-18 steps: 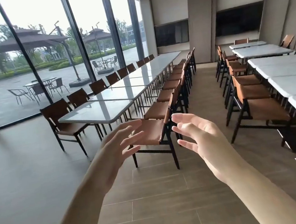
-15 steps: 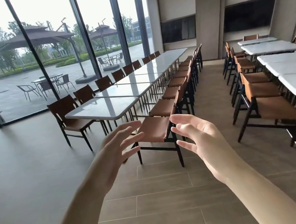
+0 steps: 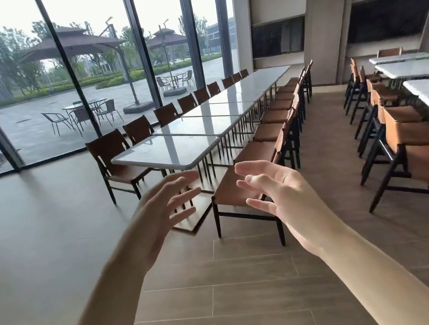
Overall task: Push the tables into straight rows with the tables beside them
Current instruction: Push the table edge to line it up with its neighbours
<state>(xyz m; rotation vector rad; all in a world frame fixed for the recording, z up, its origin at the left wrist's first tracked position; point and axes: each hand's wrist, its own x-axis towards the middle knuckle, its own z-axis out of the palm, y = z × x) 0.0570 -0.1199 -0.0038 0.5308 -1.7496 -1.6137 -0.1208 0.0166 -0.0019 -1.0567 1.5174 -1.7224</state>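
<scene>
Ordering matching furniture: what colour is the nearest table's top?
White, glossy, reflecting the windows: the nearest table, head view.

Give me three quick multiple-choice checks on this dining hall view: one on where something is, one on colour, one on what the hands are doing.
1. Where is the nearest table of the long row?
A. By the windows, ahead of the hands
B. Behind the pillar
C. Outside on the patio

2. What colour are the tabletops?
A. Red
B. White
C. Black

3. What are the left hand and right hand doing?
A. Gripping the table edge
B. Carrying a chair
C. Raised with fingers spread, holding nothing

Answers:
1 A: it stands ahead, beside the glass wall.
2 B: the tops look pale and glossy.
3 C: both hands are short of the table.
</scene>
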